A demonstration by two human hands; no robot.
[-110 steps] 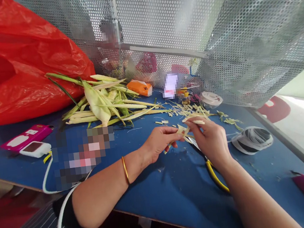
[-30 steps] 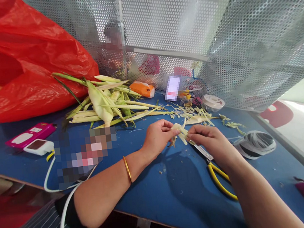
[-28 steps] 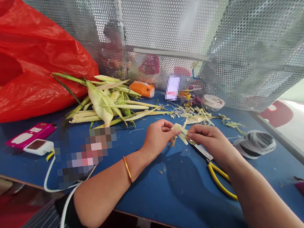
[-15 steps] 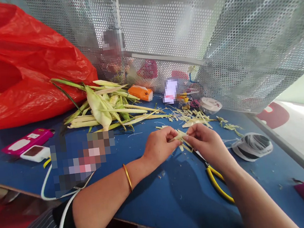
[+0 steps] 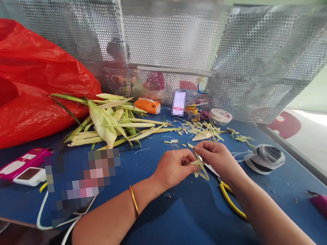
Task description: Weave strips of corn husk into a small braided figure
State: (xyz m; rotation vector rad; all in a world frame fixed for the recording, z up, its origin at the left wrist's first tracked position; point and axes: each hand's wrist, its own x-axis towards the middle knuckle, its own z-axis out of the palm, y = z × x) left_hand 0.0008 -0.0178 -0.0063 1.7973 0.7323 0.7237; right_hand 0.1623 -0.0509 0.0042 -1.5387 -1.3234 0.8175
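Observation:
Between the fingers of my left hand (image 5: 172,169) is a folded pale corn husk strip (image 5: 200,169), with a loop hanging down at its right side. My right hand (image 5: 215,156) is closed in a pinch at the upper end of the same strip; its fingertips partly hide the spot. Beneath my right hand and wrist lies a cutting tool with yellow handles (image 5: 231,205), its blades pointing toward the husk. Beyond both hands, cut husk scraps (image 5: 202,127) are scattered on the blue table (image 5: 169,221).
A pile of corn husks (image 5: 102,122) lies before a red plastic bag (image 5: 27,83). Near the back are an orange tissue pack (image 5: 147,105), a lit phone (image 5: 179,102) and a white tape roll (image 5: 220,116). A thread spool (image 5: 265,159) sits right. Perforated metal panels (image 5: 168,38) border the table.
My hands have drawn slightly apart, the right one rising to the strip's upper end. The husk strip now hangs in a loop below the left fingers. The view has shifted a little.

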